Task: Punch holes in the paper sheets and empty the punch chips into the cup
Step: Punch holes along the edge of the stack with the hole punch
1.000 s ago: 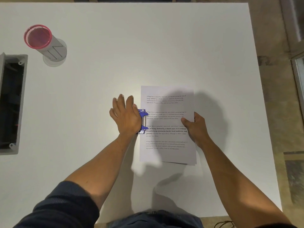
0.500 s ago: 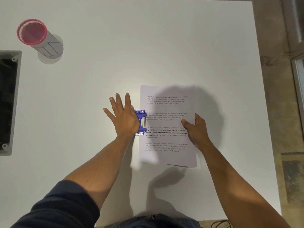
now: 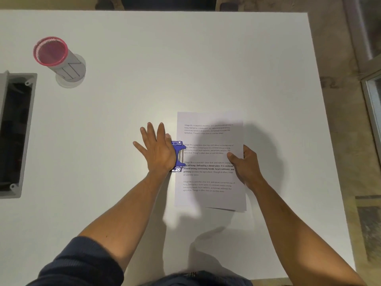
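On the smooth white table (image 3: 185, 58), near its middle, one blue hole punch (image 3: 178, 155) sits on the left edge of a thin stack of printed paper sheets (image 3: 210, 159); the sheet count cannot be made out. One left hand (image 3: 157, 150) presses flat on the punch with straight, spread fingers, hiding most of it, while one right hand (image 3: 246, 164) pinches the stack's right edge. One pink-rimmed cylindrical cup (image 3: 58, 58) stands far left, beside a grey rectangular box (image 3: 16, 131) cut off by the frame.
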Demonstrator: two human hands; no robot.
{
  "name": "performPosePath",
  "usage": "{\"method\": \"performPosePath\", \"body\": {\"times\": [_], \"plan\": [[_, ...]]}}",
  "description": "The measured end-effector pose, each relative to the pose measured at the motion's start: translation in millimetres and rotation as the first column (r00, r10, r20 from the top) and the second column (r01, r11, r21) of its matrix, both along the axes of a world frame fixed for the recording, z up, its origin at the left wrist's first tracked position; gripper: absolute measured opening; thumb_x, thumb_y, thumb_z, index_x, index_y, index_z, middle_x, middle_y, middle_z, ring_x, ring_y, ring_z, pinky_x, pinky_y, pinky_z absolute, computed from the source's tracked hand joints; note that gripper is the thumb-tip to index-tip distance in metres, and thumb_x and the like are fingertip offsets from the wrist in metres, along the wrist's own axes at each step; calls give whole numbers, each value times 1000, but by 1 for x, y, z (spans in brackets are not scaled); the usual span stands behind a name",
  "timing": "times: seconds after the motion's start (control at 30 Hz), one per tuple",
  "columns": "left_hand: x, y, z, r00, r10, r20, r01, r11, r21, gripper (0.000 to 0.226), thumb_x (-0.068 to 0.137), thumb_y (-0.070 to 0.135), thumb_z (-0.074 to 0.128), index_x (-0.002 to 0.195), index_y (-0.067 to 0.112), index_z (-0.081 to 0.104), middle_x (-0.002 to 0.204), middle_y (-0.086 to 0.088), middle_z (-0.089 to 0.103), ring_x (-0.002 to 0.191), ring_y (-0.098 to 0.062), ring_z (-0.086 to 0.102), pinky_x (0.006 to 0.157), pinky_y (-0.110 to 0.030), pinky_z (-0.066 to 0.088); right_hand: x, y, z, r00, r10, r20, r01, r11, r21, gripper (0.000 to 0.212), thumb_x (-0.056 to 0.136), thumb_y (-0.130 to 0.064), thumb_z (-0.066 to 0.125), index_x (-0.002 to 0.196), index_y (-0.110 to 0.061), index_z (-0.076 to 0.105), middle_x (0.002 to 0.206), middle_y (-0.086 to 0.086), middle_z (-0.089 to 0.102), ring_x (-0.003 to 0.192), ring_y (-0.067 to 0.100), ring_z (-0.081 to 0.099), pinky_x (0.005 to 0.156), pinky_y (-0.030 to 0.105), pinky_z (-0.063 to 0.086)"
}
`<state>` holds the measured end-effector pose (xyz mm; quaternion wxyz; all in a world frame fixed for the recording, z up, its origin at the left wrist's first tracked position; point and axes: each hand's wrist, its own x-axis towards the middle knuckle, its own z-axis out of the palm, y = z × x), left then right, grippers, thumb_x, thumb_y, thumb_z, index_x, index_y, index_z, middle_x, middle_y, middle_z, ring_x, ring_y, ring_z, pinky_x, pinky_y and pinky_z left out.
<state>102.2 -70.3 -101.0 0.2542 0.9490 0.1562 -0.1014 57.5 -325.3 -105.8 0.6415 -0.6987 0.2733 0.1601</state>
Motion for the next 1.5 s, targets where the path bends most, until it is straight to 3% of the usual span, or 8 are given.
{"method": "performPosePath", "body": {"times": [0.2, 0.3, 0.37, 0.47, 0.6, 0.67, 1.0, 1.5], "plan": [[0, -4, 16, 999, 28, -30, -27, 999, 43, 47, 105, 38, 28, 138, 10, 47, 156, -14, 32, 148, -36, 15, 114, -61, 14, 1, -3, 9, 999, 34, 8, -34, 999, -27, 23, 92, -13, 67, 112, -24, 68, 107, 1, 75, 88, 19, 75, 77, 44, 62], [-4, -2, 20, 996, 23, 84, -23, 1000, 10, 47, 101, 42, 42, 122, 4, 58, 138, -16, 52, 133, -38, 38, 107, -52, 31, -1, -5, 13, 999, 28, 16, -27, 999, -18, 22, 92, -11, 67, 109, -25, 69, 105, 1, 76, 90, 21, 75, 78, 45, 62], [-10, -2, 24, 990, 66, 122, -59, 996, -62, 46, 96, 47, 52, 115, 6, 63, 123, -13, 61, 122, -35, 47, 100, -45, 38, -4, -8, 13, 1000, 21, 15, -21, 1000, -17, 22, 92, -12, 67, 111, -23, 69, 106, 4, 76, 90, 23, 75, 79, 47, 61], [-21, -1, 27, 997, 75, 25, -70, 981, -182, 44, 89, 52, 60, 111, 13, 62, 104, -4, 65, 103, -26, 54, 87, -41, 47, -8, -12, 14, 1000, 9, 17, -9, 1000, -13, 22, 92, -12, 67, 113, -19, 68, 106, 6, 75, 89, 25, 75, 79, 49, 61], [-33, -1, 31, 991, 112, -68, -131, 860, -493, 24, 88, 26, 72, 106, 15, 61, 83, 5, 65, 68, -8, 66, 57, -14, 50, -9, -15, 20, 999, 3, 36, -3, 1000, -5, 20, 91, -11, 68, 103, -27, 70, 102, 2, 77, 88, 23, 75, 78, 47, 61], [-33, 1, 31, 987, 139, -80, -161, 819, -550, 20, 89, 14, 71, 107, 13, 63, 80, 7, 64, 59, 4, 65, 50, -4, 44, -10, -18, 23, 999, 5, 44, -4, 1000, -9, 20, 91, -11, 68, 100, -28, 71, 101, 2, 77, 89, 24, 75, 79, 48, 61], [-34, 22, 33, 986, 154, -62, -161, 807, -567, 18, 90, 13, 69, 108, 18, 67, 86, 5, 68, 70, -1, 64, 58, -8, 47, -14, -27, 32, 998, 30, 55, -29, 1000, -5, 16, 90, -16, 69, 105, -21, 70, 101, 5, 77, 90, 28, 75, 81, 54, 59], [-44, 42, 33, 978, 191, -83, -206, 845, -494, 24, 91, 17, 68, 114, 14, 67, 95, -4, 68, 78, -15, 64, 70, -21, 52, -36, -24, 47, 997, 22, 74, -23, 1000, 9, 23, 91, -8, 66, 108, -23, 68, 108, 1, 76, 94, 25, 74, 77, 43, 62]]}}
